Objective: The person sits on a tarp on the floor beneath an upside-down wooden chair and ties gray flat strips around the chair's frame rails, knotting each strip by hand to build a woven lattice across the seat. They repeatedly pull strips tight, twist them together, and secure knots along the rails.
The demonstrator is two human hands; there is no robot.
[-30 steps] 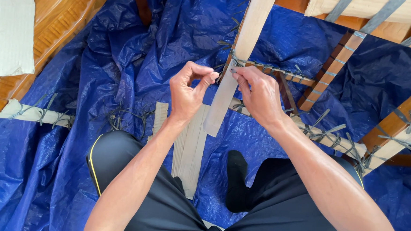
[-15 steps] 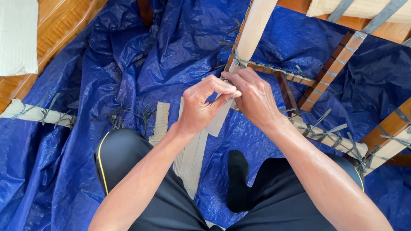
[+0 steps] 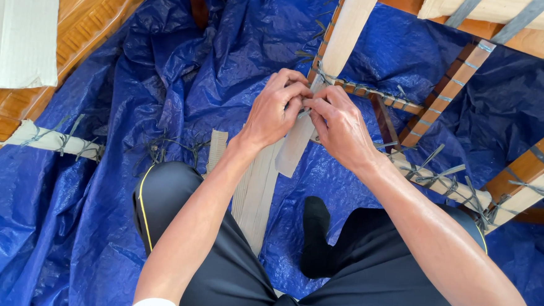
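Between the fingertips of both hands, a thin dark tie (image 3: 303, 110) is pinched against a pale wooden slat (image 3: 326, 75). The tie is mostly hidden by the fingers, so its exact form cannot be told. The left hand (image 3: 274, 109) is curled, with its fingers (image 3: 294, 92) pressed together and bent toward the slat from the left. The right hand (image 3: 341, 125) is curled from the other side, its fingers (image 3: 319, 106) pressed together and meeting those of the left hand at the slat's edge.

The slat is laid at a slant; it runs up and away from the fingers to the top edge of the view, and its lower end is seen just below them. A second pale slat (image 3: 254, 189) is laid below the fingers, beside the person's left knee (image 3: 164, 191). Just beyond the fingers, a brown wooden rail (image 3: 380, 98) is crossed by the slat, with dark ties knotted along it. Further to the right of the fingers, 2 more brown rails (image 3: 446, 94) (image 3: 525, 166) are seen, and a pale bar (image 3: 444, 184) bound with many dark ties lies beyond the right wrist.

Everything is spread over a crumpled blue tarpaulin (image 3: 94, 224). Well to the left of the fingers, another pale bar (image 3: 49, 140) with ties is laid on the tarpaulin. At the far upper left, a sheet of cardboard (image 3: 18, 28) rests on a wooden floor (image 3: 86, 19). Below the fingers, a foot in a black sock (image 3: 314, 236) is tucked between the legs, which are clad in black trousers (image 3: 228, 275).
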